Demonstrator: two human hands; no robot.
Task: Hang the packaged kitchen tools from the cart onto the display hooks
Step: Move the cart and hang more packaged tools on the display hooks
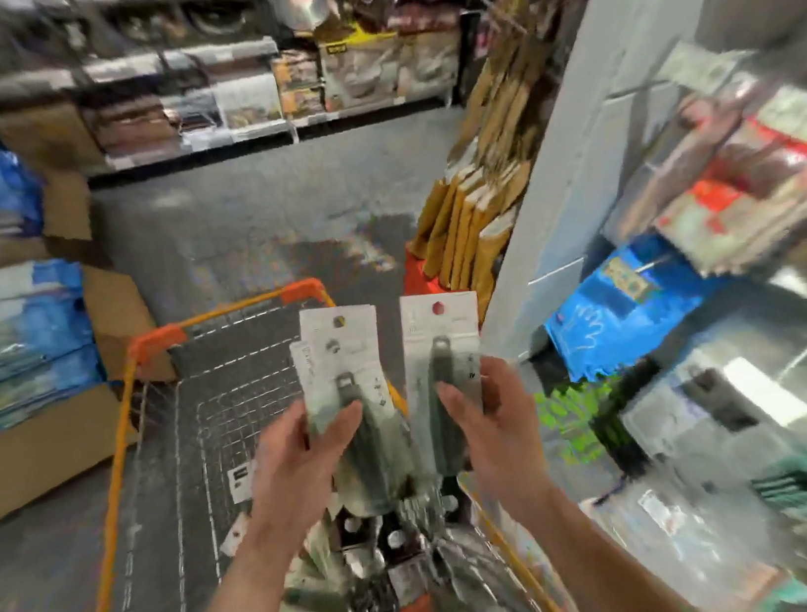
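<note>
- My left hand [303, 454] holds a small bunch of packs [342, 361], with my thumb across the front.
- My right hand [494, 428] holds one pack [441, 347], standing up just beside the bunch.
- Each pack has a white card on top and a dark green tool inside.
- Both hands are over the cart [157, 340], which has an orange rim and wire sides.
- In the cart near me lie more packs [324, 571].
- A cardboard box [23, 457] sits on the floor [234, 225] to my left.
- Everything looks blurry.

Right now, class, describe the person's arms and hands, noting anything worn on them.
The bare left hand and bare right hand wear no gloves. The left forearm and right forearm are uncovered to the frame's edge, no sleeve in view. No watch, ring or bracelet shows, though blur could hide small ones.
</note>
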